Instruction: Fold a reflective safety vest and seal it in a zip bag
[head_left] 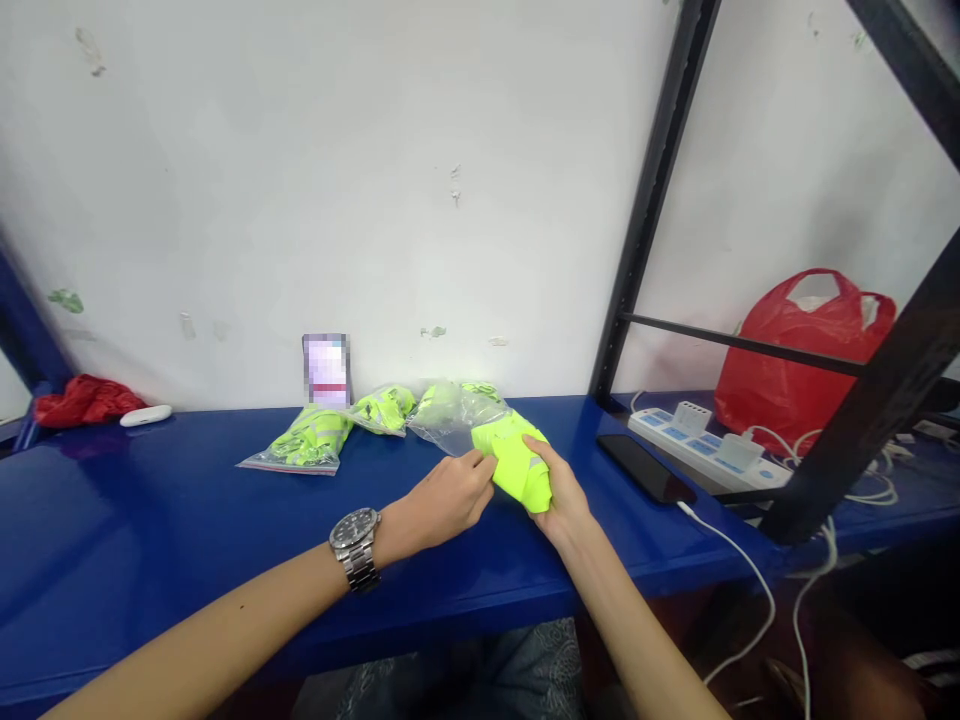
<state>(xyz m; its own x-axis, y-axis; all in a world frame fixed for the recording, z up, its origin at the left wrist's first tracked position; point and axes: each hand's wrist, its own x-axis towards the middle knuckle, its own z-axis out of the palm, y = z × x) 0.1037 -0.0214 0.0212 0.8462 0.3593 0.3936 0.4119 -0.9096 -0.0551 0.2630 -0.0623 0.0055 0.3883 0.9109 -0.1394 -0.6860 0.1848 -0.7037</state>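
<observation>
A folded neon-yellow vest [516, 462] lies on the blue shelf [150, 530], its far end inside a clear plastic bag [450, 415]. My right hand [561, 492] grips the vest's near end from the right. My left hand [450, 497], with a metal watch [356, 545] on its wrist, pinches the vest's left edge by the bag's mouth. Two more bagged neon vests [311, 440] [384, 408] lie to the left, against the white wall.
A black phone [645, 468] on a white cable lies right of the hands. A white power strip [697, 435] and a red plastic bag [799, 355] sit behind a black frame post [645, 210]. Red cloth [82, 398] and a white case [145, 414] lie far left.
</observation>
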